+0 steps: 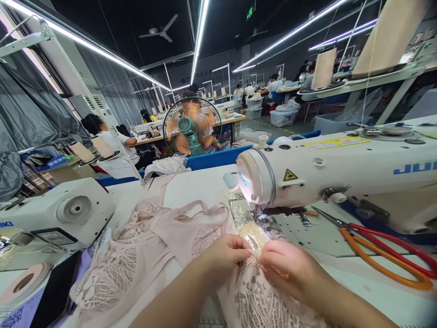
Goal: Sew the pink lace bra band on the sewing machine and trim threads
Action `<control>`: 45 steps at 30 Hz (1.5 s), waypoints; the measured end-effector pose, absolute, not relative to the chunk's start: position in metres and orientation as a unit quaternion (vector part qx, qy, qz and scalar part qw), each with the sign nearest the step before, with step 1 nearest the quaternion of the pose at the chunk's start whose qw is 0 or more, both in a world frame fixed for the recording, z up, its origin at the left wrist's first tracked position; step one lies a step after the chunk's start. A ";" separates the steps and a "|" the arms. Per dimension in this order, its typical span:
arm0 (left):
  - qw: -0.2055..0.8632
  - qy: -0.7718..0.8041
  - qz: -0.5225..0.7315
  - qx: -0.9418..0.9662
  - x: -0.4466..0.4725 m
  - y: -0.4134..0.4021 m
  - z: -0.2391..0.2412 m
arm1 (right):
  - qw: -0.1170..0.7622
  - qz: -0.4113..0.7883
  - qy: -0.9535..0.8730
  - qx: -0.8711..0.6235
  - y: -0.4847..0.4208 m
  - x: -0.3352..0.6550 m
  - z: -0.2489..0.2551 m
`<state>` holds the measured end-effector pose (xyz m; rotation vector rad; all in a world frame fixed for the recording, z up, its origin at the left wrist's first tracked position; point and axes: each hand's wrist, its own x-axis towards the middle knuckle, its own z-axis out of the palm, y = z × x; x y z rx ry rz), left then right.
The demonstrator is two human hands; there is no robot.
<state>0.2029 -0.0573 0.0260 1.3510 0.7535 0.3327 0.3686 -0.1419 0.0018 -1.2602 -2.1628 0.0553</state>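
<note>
Lace garment (262, 298) lies just in front of sewing machine (341, 166), edge pinched in fingertips of both L hand (225, 253) & R hand (292, 264), prob. mid-work; amt. stitched vs. left can't tell, seam hidden.

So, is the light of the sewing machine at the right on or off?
On: the light glows bright white at the rounded end of the sewing machine.

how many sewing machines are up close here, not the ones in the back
2: the left machine, beyond the phone, and the right machine, just past the right hand. Background machines aren't counted, and some of those may be hidden.
</note>
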 end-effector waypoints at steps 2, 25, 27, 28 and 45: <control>0.718 0.343 0.138 0.589 0.203 -0.056 0.028 | 0.310 0.019 -0.823 -0.476 -0.141 0.368 0.001; 0.579 0.373 0.160 0.707 0.209 -0.068 0.020 | 0.324 0.029 -0.786 -0.525 -0.140 0.364 0.000; 0.569 0.375 0.155 0.715 0.209 -0.069 0.021 | 0.318 0.023 -0.787 -0.528 -0.139 0.363 0.000; 0.567 0.376 0.154 0.717 0.210 -0.069 0.022 | 0.314 0.020 -0.787 -0.531 -0.139 0.363 -0.001; 0.326 0.374 0.125 0.859 0.208 -0.076 0.019 | 0.411 0.475 -0.555 -0.544 -0.140 0.358 0.012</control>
